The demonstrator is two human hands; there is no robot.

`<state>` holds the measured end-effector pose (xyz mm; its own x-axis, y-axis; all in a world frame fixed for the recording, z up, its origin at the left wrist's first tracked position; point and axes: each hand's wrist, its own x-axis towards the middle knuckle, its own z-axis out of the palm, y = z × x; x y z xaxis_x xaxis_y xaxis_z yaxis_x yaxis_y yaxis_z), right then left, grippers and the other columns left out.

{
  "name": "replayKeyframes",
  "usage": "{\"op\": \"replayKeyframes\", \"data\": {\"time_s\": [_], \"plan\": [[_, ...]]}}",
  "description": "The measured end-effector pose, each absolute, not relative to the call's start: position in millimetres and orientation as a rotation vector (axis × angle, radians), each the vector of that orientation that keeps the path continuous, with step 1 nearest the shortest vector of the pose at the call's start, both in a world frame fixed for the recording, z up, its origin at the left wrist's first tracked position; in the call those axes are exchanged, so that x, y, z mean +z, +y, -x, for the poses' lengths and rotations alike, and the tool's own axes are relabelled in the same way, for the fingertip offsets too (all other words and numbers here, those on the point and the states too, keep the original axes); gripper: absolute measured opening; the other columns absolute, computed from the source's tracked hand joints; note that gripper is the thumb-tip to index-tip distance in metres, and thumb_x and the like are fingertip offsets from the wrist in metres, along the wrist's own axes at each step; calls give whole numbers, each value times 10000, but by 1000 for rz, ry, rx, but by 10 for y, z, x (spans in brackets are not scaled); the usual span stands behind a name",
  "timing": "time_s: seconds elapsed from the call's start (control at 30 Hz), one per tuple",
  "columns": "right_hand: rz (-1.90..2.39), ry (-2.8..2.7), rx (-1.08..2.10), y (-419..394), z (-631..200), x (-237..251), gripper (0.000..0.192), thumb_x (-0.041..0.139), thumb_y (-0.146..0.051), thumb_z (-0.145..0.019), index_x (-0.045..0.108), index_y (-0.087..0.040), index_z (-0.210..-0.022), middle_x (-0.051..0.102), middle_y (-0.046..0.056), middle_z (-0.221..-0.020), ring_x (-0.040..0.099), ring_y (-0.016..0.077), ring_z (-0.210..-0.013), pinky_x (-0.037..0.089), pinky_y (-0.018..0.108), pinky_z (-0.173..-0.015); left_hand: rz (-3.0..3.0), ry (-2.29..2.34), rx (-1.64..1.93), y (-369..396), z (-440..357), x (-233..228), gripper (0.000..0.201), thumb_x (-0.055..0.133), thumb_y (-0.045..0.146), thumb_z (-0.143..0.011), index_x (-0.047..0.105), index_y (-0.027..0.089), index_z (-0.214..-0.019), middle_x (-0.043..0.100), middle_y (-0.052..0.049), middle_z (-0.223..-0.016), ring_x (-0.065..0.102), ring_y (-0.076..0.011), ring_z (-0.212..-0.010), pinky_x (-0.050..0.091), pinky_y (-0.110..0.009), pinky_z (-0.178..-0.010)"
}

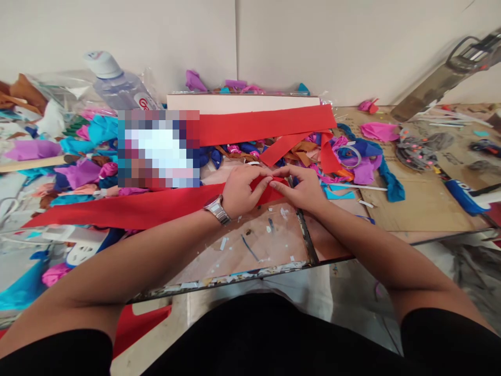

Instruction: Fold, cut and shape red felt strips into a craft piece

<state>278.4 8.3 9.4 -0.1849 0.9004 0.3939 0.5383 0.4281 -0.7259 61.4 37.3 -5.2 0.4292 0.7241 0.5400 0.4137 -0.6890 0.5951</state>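
Left hand [239,192] and right hand [303,189] meet, fingertips pinching the near red strip [156,207] by its right end; leftward it lies loose, unfolded, and the far red strip [266,125] lies flat, untouched.

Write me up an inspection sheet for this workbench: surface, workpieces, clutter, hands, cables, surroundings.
Surface: pale, scuffed tabletop littered with small scraps; flat brown cardboard sheet at right.
Workpieces: long red cloth strip across the front; wide red cloth strip lying beyond the hands.
Clutter: multicoloured crumpled cloth pieces heaped at left and behind; clear plastic bottle with white cap.
Hands: left hand and right hand, fingertips close together, pinch the long strip near its right end.
Cables: thin black cable-like loop, upper right; its connection is unclear.
Surroundings: off-white wall behind.
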Motion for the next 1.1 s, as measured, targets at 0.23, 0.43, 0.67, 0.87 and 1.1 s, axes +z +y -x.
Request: {"op": "replayKeyframes", "data": {"time_s": [0.23, 0.43, 0.67, 0.87, 1.1], "plan": [[1225, -1801, 524, 106, -2794, 70, 369, 778, -590, -937, 814, -223, -920, 837, 62, -901, 746, 232, -802, 564, 349, -735, -2303, 997, 1144, 379, -617, -46, 312, 572, 433, -1065, 808, 229, -1074, 837, -78, -1087, 743, -257, -1028, 542, -417, -983], [1226, -1816, 595, 84, -2748, 128, 467, 743, -673, -931, 775, -209, -877, 800, 50, -839, 670, 197, -726, 510, 318, -653, -2256, 995, 1108, 393, -627, -70, 297, 592, 428, -1046, 814, 232, -1068, 846, -67, -1062, 760, -244, -988, 563, -399, -970], [1210, -1804, 558, 114, -2765, 105, 411, 725, -614, -960, 769, -214, -876, 791, 38, -829, 664, 197, -725, 508, 330, -681, -2203, 995, 1131, 383, -633, -25, 302, 603, 445, -1035, 812, 227, -1032, 849, -73, -1056, 772, -245, -975, 581, -399, -965], [1185, -1844, 539, 123, -2778, 105, 329, 731, -536, -965, 777, -214, -911, 806, 46, -863, 678, 197, -726, 511, 329, -678, -2159, 999, 1142, 377, -638, -35, 294, 616, 442, -1021, 806, 217, -1022, 850, -74, -1051, 772, -243, -973, 591, -401, -963], [1233, -1830, 514, 103, -2758, 119, 333, 732, -542, -960, 773, -217, -896, 810, 48, -867, 687, 207, -749, 523, 335, -685, -2155, 986, 1135, 391, -633, -17, 271, 627, 421, -1017, 808, 221, -1012, 849, -68, -1033, 772, -237, -957, 595, -387, -936]]}}
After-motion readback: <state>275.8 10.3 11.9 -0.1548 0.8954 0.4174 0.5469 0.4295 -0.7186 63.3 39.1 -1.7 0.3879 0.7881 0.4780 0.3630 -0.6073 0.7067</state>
